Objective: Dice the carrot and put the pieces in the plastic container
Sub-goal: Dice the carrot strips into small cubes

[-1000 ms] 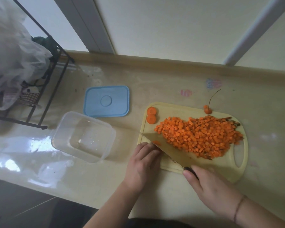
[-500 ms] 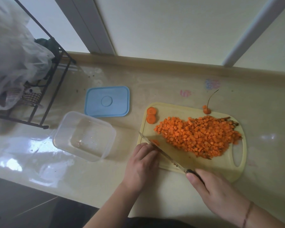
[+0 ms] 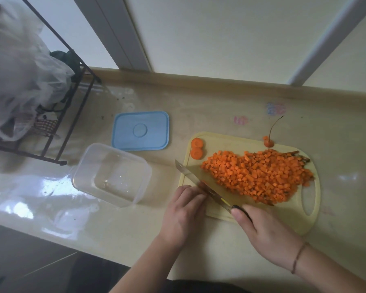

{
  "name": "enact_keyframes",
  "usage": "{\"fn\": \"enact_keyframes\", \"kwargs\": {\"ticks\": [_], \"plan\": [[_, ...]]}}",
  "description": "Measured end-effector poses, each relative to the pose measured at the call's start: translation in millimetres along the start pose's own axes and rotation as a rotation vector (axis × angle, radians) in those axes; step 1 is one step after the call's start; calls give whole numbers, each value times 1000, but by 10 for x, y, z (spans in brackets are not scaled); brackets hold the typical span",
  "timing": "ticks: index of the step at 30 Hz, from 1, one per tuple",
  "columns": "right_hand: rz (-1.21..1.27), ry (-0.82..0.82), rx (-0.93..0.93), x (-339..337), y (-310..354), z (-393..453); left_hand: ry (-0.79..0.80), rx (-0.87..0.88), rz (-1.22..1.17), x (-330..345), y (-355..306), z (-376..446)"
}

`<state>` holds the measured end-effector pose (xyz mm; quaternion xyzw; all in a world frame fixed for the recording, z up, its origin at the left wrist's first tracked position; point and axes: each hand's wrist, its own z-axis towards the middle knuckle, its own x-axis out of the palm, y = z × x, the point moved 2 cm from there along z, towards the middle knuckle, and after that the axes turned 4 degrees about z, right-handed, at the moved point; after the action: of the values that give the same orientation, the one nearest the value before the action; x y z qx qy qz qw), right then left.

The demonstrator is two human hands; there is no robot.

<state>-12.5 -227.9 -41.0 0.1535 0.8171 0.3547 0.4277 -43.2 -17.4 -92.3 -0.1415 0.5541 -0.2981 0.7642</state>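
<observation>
Since 1 s ago the knife (image 3: 201, 185) has tipped up: blade lay flatter against the near edge of the pile, now it's on edge w/ the tip pushed further out past the board's left rim, toward the container. Right hand has slid back a little w/ the handle; left hand hardly moved.

Near: right hand (image 3: 268, 231) has its grip wrapped round the dark knife handle, thumb lying along the top. Left hand (image 3: 184, 210) sits at the board's near-left corner, fingers curled down, tips right against the blade's left face; something orange shows there, prob. a last carrot bit, but can't tell if it's pinched or just pressed.

Mid: cutting board (image 3: 304, 225) on the counter (image 3: 230, 111), carrying the diced carrot (image 3: 258, 178), a wide heap spread across the board's middle and right. Blade runs diagonally, near-right to far-left, along the heap's near-left flank, so the dice lie to the right of and beyond the blade. Plastic container (image 3: 112, 176) stands just left of the board, holding no carrot, on the left hand's side. Judgement: dicing about done, transfer not begun; dice must go leftward over the board's left rim, so the left hand is nearer the container.

Far: two carrot rounds (image 3: 197, 148) at the board's far-left corner, carrot tip w/ root tail (image 3: 268, 142) at the far edge, blue lid (image 3: 141, 131) beyond the container.
</observation>
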Motion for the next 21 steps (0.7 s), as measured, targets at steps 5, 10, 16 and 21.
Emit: {"fn": "enact_keyframes", "kwargs": {"ticks": [5, 10, 16, 21], "plan": [[37, 4, 27, -35, -49, -190, 7, 12, 21, 1, 3, -8], [-13, 13, 12, -60, -82, -296, 61, 6, 26, 3, 70, -56], [-78, 32, 43, -81, -99, -328, 61, 3, 14, 17, 81, -57], [-115, 26, 12, 51, 53, -95, 44, -6, 14, 9, 68, -62]]}}
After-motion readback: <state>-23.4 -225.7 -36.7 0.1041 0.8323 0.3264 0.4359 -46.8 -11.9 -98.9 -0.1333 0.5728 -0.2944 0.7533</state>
